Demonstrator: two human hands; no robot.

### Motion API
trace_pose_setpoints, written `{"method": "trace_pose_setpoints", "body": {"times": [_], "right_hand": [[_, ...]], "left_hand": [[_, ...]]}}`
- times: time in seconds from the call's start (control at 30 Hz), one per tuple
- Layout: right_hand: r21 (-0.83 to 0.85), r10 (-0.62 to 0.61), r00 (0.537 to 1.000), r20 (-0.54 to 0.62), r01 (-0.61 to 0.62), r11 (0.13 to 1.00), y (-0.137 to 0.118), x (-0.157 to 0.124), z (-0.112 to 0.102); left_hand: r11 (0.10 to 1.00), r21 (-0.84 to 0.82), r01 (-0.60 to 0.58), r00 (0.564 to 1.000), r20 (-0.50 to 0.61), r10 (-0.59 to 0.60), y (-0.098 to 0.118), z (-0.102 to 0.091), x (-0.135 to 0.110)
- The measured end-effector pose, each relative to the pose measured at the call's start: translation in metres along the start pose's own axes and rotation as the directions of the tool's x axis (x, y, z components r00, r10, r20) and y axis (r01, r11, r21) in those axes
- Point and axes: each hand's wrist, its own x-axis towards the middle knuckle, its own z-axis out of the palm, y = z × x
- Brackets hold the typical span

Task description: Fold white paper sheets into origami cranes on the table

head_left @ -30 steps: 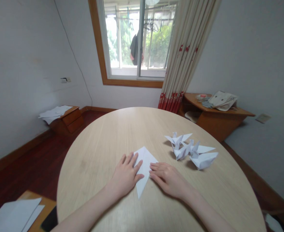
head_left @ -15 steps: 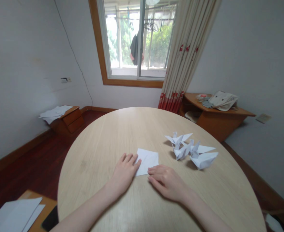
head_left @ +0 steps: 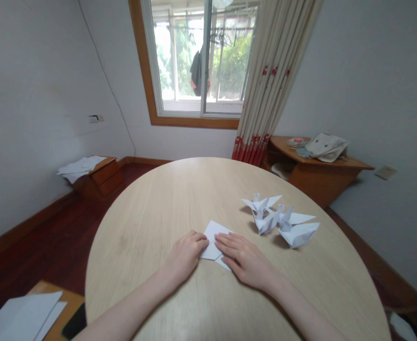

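Observation:
A small square of white paper lies on the round table in front of me, turned cornerwise, with a folded flap showing near its lower side. My left hand is at the paper's left corner, its fingers curled and closed on the edge. Across the right part of the paper, my right hand rests with its fingers stretched out flat, covering much of that side. Several folded white paper cranes stand together on the table, to the right of and beyond my right hand.
The round wooden table has a curved edge all round. Loose white sheets lie on a wooden surface at the lower left, beside a dark object. A low cabinet with papers stands at the back left; a corner desk holds a cloth bag.
The paper has turned cornerwise and a folded flap now shows. My right hand has moved up and left onto it; my left fingers have drawn in from lying spread to curled.

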Motion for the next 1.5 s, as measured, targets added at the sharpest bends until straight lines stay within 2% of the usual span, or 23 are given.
{"method": "trace_pose_setpoints", "body": {"times": [0.1,0.27,0.6,0.77,1.03,1.27,1.5], "right_hand": [[0.022,-0.024,0.999,0.037,0.023,0.999,-0.001,0.001,0.001],[0.034,0.005,0.997,0.075,-0.007,0.999,-0.004,0.002,0.003],[0.017,0.018,0.997,0.081,-0.019,1.000,-0.010,0.003,-0.001],[0.019,-0.030,0.999,0.042,0.029,0.999,-0.007,0.003,0.001],[0.049,-0.023,0.999,0.044,0.021,0.999,-0.006,0.002,0.001],[0.003,-0.007,1.000,0.023,0.007,1.000,0.000,-0.002,0.000],[0.002,0.014,1.000,-0.006,-0.014,1.000,-0.001,-0.002,0.003]], "left_hand": [[0.999,-0.040,-0.002,1.000,-0.024,0.001,-0.004,0.004,0.001],[0.998,-0.061,0.008,0.998,-0.056,-0.011,-0.005,0.006,0.000],[0.998,-0.031,0.053,0.999,-0.004,-0.053,0.002,0.002,-0.003],[0.998,-0.007,0.060,0.998,0.021,-0.060,0.007,0.000,-0.003],[1.000,0.025,-0.004,0.990,0.142,0.000,0.011,-0.007,-0.005],[0.989,-0.073,-0.127,0.984,0.112,0.135,0.006,-0.006,-0.004],[0.985,-0.113,-0.132,0.987,0.081,0.142,-0.001,-0.004,-0.004]]}}
